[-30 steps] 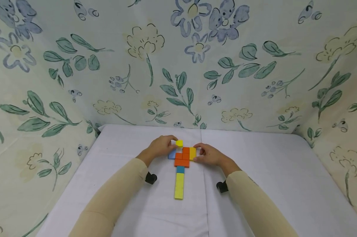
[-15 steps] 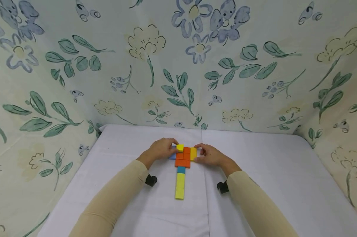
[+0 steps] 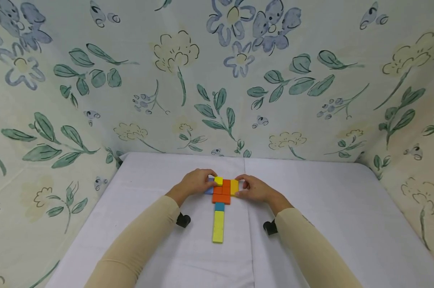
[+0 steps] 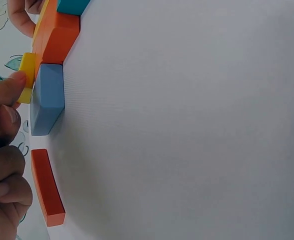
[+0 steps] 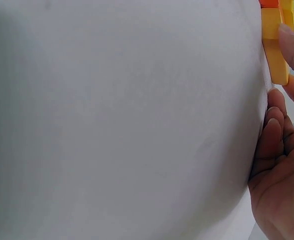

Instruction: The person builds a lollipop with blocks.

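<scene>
Between thumb and forefinger my left hand [image 3: 197, 181] pinches a small yellow block [image 3: 218, 181], set at the far end of a flat figure of coloured blocks. Orange-red blocks [image 3: 221, 198] make up the figure's middle. A blue block [image 4: 49, 97] lies on their left side, partly hidden by the left hand in the head view. On the right side, my right hand [image 3: 254, 189] grips an amber block [image 3: 234, 187] by its near and far ends. A teal block [image 3: 219, 207] and a long yellow-green block [image 3: 218, 227] extend towards me in a line.
A separate orange-red block [image 4: 47, 187] lies beneath the left hand, beyond the blue one, seen only in the left wrist view. White cloth [image 3: 310, 224] covers the table, with a crease running down it. Floral curtains [image 3: 217, 80] enclose the back and sides.
My left hand has brought the small yellow block nearer, down to the far edge of the orange-red blocks. The right hand keeps its hold on the amber block.
</scene>
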Tool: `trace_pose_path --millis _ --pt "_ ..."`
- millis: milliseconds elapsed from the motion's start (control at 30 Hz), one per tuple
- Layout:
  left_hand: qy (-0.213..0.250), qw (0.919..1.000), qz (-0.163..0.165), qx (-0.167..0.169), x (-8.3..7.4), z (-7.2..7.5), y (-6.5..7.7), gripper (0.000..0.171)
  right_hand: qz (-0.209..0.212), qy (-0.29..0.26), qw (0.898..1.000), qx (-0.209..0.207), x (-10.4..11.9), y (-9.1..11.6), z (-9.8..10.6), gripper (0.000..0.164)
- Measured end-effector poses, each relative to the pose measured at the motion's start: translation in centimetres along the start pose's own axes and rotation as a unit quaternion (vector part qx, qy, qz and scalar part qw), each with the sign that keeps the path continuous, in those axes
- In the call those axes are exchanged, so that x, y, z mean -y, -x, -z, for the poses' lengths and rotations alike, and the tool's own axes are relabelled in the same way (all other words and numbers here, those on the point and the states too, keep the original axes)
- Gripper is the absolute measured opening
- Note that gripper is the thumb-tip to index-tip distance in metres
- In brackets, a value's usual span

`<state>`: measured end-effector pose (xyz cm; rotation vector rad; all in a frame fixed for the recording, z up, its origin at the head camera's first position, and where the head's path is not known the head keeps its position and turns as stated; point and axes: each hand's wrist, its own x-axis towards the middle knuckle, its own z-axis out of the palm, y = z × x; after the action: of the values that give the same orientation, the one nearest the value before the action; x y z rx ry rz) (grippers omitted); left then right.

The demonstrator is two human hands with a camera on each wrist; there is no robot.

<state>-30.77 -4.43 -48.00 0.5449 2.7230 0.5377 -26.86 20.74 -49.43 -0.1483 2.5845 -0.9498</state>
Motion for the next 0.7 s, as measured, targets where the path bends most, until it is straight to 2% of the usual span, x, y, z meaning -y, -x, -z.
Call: trace_pose_path --millis 400,700 --pt "0.040 0.9990 0.014 -0.016 0.42 -0.49 0.27 0.041 0.000 -0.002 1.000 0.000 -0.07 -0.13 -0.02 0.053" --pt "0.042 0.9988 0.014 -0.022 0.50 -0.54 0.16 0.041 0.003 -0.006 1.000 0.000 -0.14 -0.19 -0.02 0.054"
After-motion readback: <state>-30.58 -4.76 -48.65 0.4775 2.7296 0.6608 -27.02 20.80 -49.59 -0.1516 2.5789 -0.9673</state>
